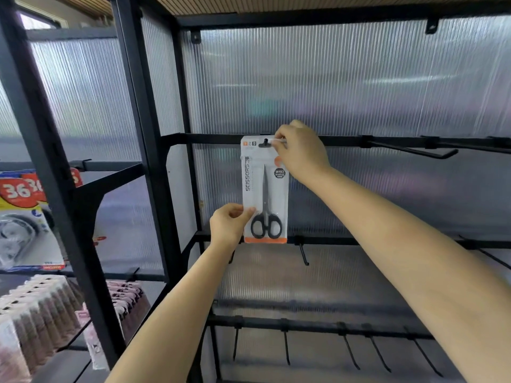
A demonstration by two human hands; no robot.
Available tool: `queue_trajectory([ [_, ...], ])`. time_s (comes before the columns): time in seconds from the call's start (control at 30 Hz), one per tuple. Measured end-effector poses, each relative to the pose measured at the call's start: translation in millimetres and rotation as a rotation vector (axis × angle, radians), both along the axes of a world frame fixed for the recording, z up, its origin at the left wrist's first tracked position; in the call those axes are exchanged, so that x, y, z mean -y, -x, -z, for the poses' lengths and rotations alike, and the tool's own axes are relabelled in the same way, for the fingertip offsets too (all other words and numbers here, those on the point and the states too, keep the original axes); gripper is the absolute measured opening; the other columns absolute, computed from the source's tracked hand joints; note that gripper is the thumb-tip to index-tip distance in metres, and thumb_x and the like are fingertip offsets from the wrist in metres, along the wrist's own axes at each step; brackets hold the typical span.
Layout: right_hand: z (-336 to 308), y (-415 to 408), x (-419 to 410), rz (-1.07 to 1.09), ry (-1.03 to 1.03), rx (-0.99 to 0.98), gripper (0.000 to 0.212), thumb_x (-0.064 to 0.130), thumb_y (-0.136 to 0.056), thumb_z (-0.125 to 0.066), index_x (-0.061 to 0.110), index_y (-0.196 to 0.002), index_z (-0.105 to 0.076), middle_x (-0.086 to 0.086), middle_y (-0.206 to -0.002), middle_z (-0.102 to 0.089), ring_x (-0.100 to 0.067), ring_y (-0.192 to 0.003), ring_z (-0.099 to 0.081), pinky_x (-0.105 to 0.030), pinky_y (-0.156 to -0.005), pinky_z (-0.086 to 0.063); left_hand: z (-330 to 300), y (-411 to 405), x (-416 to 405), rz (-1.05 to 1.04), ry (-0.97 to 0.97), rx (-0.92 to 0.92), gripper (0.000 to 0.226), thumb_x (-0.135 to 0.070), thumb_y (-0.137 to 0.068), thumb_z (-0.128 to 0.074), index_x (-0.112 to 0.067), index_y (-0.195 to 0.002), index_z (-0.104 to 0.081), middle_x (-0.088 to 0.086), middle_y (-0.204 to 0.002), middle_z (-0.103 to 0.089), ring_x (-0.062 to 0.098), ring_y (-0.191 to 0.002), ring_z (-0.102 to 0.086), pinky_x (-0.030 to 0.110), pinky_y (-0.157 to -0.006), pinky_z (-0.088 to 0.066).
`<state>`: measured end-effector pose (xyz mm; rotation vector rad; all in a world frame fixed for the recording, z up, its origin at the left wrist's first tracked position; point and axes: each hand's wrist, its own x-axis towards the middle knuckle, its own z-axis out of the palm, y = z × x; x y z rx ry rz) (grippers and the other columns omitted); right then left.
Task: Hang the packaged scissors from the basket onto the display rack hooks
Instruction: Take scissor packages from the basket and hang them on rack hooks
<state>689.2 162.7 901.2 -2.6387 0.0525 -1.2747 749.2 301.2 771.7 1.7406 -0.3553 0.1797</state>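
Note:
A packaged pair of black-handled scissors (265, 194) on a white card with an orange bottom strip hangs upright at the upper crossbar (210, 138) of the black display rack. Its hang slot sits over the tip of a black hook (266, 142). My right hand (300, 152) pinches the card's top right corner beside the slot. My left hand (231, 223) pinches the card's lower left edge, next to the scissor handles. The basket is out of view.
A long bare hook (414, 152) juts from the same bar to the right. Lower bars carry several bare hooks (304, 254). A black upright post (143, 150) stands to the left. The neighbouring bay holds hanging packaged goods (26, 219) and rows of small items (41, 308).

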Motion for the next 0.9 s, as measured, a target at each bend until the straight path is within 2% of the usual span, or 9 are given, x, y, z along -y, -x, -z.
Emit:
queue_trajectory([
  [0.1, 3.6, -3.1, 0.3, 0.034, 0.056, 0.024, 0.023, 0.022, -0.097, -0.050, 0.003, -0.105, -0.061, -0.007, -0.106, -0.053, -0.020, -0.099, -0.050, -0.033, -0.075, -0.044, -2.9, -0.1, 3.4, -0.057, -0.046, 0.027, 0.029, -0.029, -0.084, -0.070, -0.006, -0.100, -0.067, 0.002, -0.092, -0.064, 0.015, -0.087, -0.059, 0.026, -0.079, -0.047],
  [0.17, 6.2, -3.5, 0.0, 0.057, 0.096, 0.031, 0.024, 0.021, -0.098, -0.048, 0.003, -0.109, -0.059, -0.008, -0.109, -0.053, -0.022, -0.103, -0.049, -0.034, -0.077, -0.044, -4.4, -0.8, 5.5, -0.080, -0.073, 0.019, 0.032, -0.031, -0.085, -0.069, -0.006, -0.104, -0.065, 0.001, -0.095, -0.062, 0.014, -0.088, -0.057, 0.024, -0.075, -0.042],
  [0.33, 12.6, 0.9, 0.8, 0.143, 0.253, 0.029, 0.025, 0.013, -0.095, -0.049, 0.003, -0.115, -0.058, -0.011, -0.114, -0.054, -0.027, -0.106, -0.048, -0.034, -0.083, -0.038, -8.1, 4.3, 11.3, -0.137, -0.211, 0.058, 0.032, -0.033, -0.088, -0.065, -0.006, -0.105, -0.060, 0.007, -0.104, -0.064, 0.019, -0.087, -0.057, 0.029, -0.071, -0.042],
  [0.53, 28.4, 31.8, 3.6, 0.165, 0.282, 0.020, 0.033, 0.019, -0.088, -0.063, -0.003, -0.112, -0.061, -0.015, -0.105, -0.063, -0.033, -0.097, -0.060, -0.040, -0.079, -0.046, -14.5, 29.0, 16.0, -0.301, -0.505, 0.312, 0.051, -0.017, -0.089, -0.061, 0.001, -0.132, -0.043, 0.018, -0.130, -0.047, 0.034, -0.115, -0.047, 0.041, -0.088, -0.043],
  [0.57, 30.4, 41.8, 3.8, 0.167, 0.276, -0.009, 0.038, 0.022, -0.090, -0.060, -0.003, -0.119, -0.058, -0.016, -0.113, -0.062, -0.032, -0.106, -0.058, -0.041, -0.086, -0.045, -16.4, 34.8, 17.1, -0.324, -0.548, 0.401, 0.051, -0.011, -0.085, -0.064, 0.004, -0.129, -0.046, 0.021, -0.127, -0.050, 0.038, -0.114, -0.049, 0.044, -0.087, -0.044],
  [0.67, 41.1, 71.7, 11.1, 0.219, 0.237, -0.149, 0.051, 0.028, -0.100, -0.041, 0.001, -0.143, -0.034, -0.014, -0.148, -0.036, -0.027, -0.138, -0.031, -0.040, -0.113, -0.022, -19.2, 53.3, 25.8, -0.335, -0.594, 0.626, 0.040, -0.001, -0.069, -0.074, 0.011, -0.104, -0.059, 0.026, -0.105, -0.062, 0.043, -0.097, -0.060, 0.046, -0.073, -0.051],
  [0.73, 49.3, 93.7, 18.0, 0.263, 0.219, -0.174, 0.054, 0.032, -0.101, -0.035, 0.003, -0.146, -0.026, -0.013, -0.153, -0.026, -0.025, -0.142, -0.022, -0.039, -0.117, -0.016, -21.5, 71.9, 33.5, -0.266, -0.630, 0.692, 0.036, -0.006, -0.079, -0.068, 0.011, -0.108, -0.058, 0.027, -0.112, -0.060, 0.045, -0.105, -0.057, 0.049, -0.082, -0.048],
  [0.83, 62.0, 126.4, 29.3, 0.299, 0.169, -0.229, 0.057, 0.035, -0.102, -0.032, 0.004, -0.148, -0.021, -0.012, -0.156, -0.019, -0.023, -0.145, -0.016, -0.039, -0.118, -0.012, -23.5, 104.4, 49.0, -0.144, -0.701, 0.757, 0.046, -0.018, -0.094, -0.053, 0.009, -0.130, -0.046, 0.027, -0.139, -0.044, 0.042, -0.131, -0.039, 0.050, -0.106, -0.030],
  [0.9, 73.3, 150.1, 41.4, 0.329, 0.148, -0.263, 0.058, 0.036, -0.102, -0.031, 0.005, -0.149, -0.018, -0.012, -0.157, -0.016, -0.022, -0.145, -0.013, -0.038, -0.118, -0.009, -21.0, 126.4, 64.4, -0.057, -0.732, 0.805, 0.050, -0.019, -0.096, -0.049, 0.008, -0.137, -0.039, 0.025, -0.146, -0.036, 0.039, -0.137, -0.031, 0.048, -0.113, -0.022],
])
